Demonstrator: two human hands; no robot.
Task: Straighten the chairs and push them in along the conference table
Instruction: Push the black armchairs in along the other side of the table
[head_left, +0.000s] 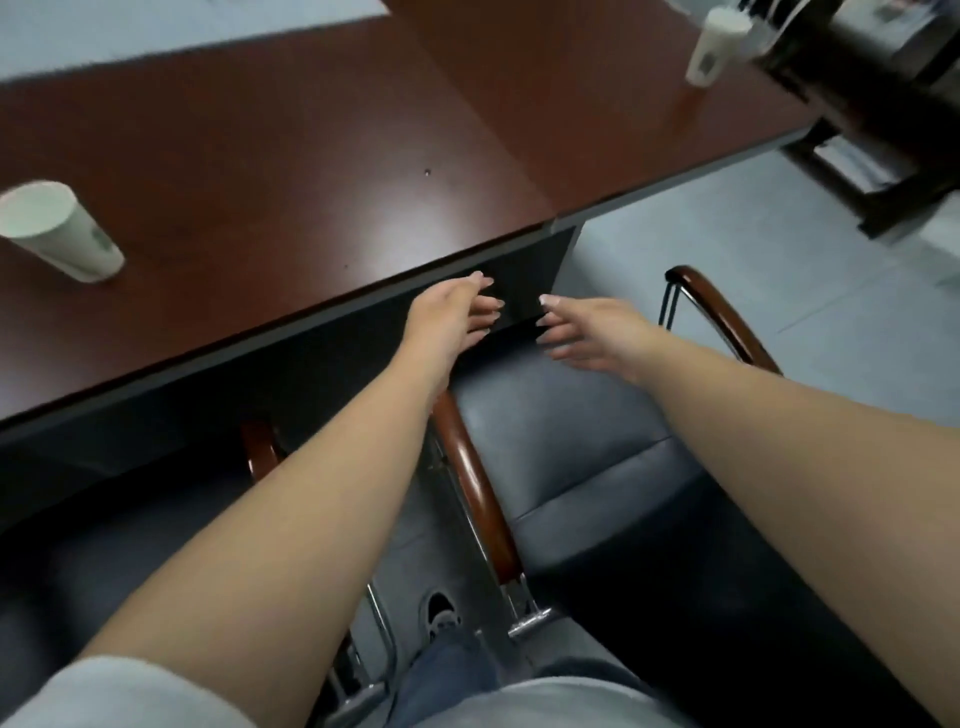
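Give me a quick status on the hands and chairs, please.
Both hands open, left hand and right hand over the right chair, holding nothing. Chair sits angled at the table edge. Second chair close alongside.

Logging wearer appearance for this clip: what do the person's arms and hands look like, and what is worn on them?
Both forearms are bare. A light grey sleeve shows pushed up near the left elbow; no sleeve is visible on the right arm. No gloves, watch, rings or bracelets show on the left hand or right hand. The fingernails look pale, possibly polished; motion blur hides detail.
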